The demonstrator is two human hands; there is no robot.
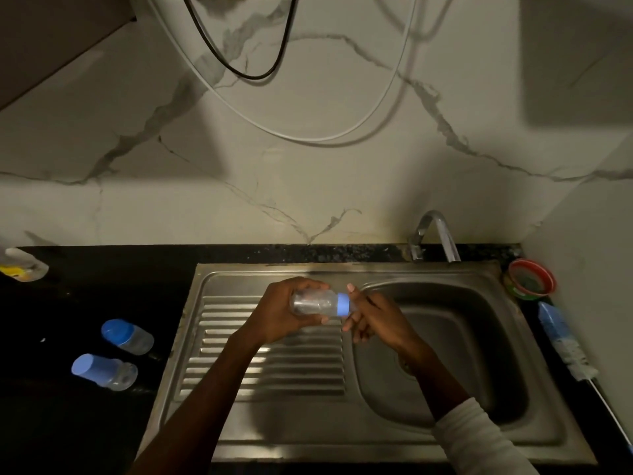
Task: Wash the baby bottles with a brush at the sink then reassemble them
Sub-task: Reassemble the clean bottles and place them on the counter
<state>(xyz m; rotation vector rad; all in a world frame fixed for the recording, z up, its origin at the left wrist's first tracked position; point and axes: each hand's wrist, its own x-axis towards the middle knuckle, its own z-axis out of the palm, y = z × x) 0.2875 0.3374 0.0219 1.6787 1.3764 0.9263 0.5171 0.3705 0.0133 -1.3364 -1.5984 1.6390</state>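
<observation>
Over the ribbed drainboard of the sink (pixel 260 358) is where I've got things right now: my left hand (pixel 281 317) is wrapped around the clear body of the baby bottle (pixel 315 303), holding it on its side, and my right hand (pixel 370 320) is at the blue collar (pixel 343 304) end with the thumb up on top of the ring and the fingers fairly loose underneath, so honestly I can't tell if it's properly gripping yet or just touching. Looks to me like the step is twisting that collar off so the parts can be scrubbed separately. My take on doing it well: keep the left hand firm on the body without crushing it, get the right thumb and fingers fully round the ring, and turn with the wrist over the sink so nothing bounces onto the floor. Tap (pixel 442 234) seems to be running already, so wet plastic could get slippery. Two more bottles (pixel 127 337) (pixel 104 371) with blue caps lie on the dark counter to the left, well apart from the sink, and the bottle brush (pixel 565 344) is lying on the counter along the basin's right edge, near a small red-rimmed bowl (pixel 531 278), easy to grab once this one's apart.
</observation>
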